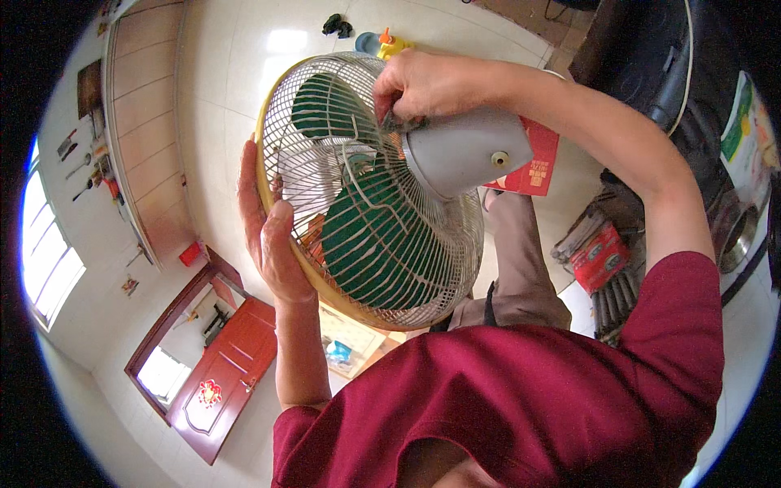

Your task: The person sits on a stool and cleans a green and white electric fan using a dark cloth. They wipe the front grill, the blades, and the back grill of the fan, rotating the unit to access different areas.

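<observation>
An electric fan's head is held up before me, tilted, with its wire guard [454, 268] around green blades [366, 244]. My left hand [277, 244] grips the yellow rim [323, 290] of the guard, thumb on the near side. Behind the guard sits the grey motor housing [464, 155], which has a small pale round fitting [500, 159] on its side. My right hand [421, 85] is bent over the back of the guard where it meets the housing. Its fingertips pinch a small dark grey pad [390, 122], mostly hidden by the fingers.
A red printed box [540, 165] is partly hidden behind the housing. On the tiled floor are a yellow bottle [395, 47] with an orange top and a black crumpled item [335, 25]. A red packet [601, 256] lies at the right. Tools hang on the left wall, near a red door [223, 372].
</observation>
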`<action>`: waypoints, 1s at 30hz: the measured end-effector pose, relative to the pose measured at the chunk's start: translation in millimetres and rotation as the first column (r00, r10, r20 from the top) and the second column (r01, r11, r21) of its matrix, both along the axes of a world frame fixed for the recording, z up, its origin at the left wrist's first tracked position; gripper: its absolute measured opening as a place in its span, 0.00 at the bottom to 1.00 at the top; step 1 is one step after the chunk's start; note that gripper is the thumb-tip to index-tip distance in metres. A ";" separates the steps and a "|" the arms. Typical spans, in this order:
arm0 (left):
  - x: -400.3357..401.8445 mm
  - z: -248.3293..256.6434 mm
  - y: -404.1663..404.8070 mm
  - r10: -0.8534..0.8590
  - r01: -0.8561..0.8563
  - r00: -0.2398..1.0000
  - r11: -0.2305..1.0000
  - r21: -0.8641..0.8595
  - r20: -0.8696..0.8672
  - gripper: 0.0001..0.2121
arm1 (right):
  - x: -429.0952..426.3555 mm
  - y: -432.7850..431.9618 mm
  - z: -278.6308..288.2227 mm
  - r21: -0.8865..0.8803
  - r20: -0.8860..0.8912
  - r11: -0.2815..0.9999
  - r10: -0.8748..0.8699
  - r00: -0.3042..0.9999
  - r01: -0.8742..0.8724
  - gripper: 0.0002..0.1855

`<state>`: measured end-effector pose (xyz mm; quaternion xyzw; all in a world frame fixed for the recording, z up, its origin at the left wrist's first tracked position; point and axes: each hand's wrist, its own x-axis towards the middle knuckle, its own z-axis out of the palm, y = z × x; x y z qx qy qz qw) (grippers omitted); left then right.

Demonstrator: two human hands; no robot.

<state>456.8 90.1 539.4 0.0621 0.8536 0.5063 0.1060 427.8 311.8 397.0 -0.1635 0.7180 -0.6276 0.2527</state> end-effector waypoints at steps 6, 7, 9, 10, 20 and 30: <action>1.2 5.8 -4.6 -0.042 0.040 0.999 0.997 0.071 0.032 0.36 | -21.0 11.9 13.0 -0.395 0.003 0.797 -0.497 0.868 0.458 0.10; -0.8 5.2 -3.5 -0.040 0.037 0.999 0.997 0.065 0.036 0.36 | -34.7 7.4 15.2 -0.354 -0.178 0.787 -0.588 0.789 0.506 0.11; -1.5 6.6 1.7 -0.028 0.026 0.999 0.999 0.047 0.045 0.36 | -66.7 -25.1 8.1 -0.404 -0.362 0.868 -0.440 0.822 0.287 0.13; -4.6 4.8 2.7 -0.023 0.022 0.999 0.999 0.025 0.026 0.37 | -76.8 -40.3 8.7 -0.360 -0.457 0.875 -0.468 0.756 0.324 0.13; -14.7 -8.9 -14.2 -0.008 0.008 1.000 0.997 0.074 0.012 0.38 | -116.8 -35.4 -104.3 -0.009 -0.390 0.900 -0.405 0.827 0.437 0.10; -10.8 -24.5 -5.9 0.210 -0.221 0.973 0.966 0.135 0.090 0.41 | -34.8 -39.2 -223.5 0.085 -0.266 0.952 -0.262 0.928 0.293 0.12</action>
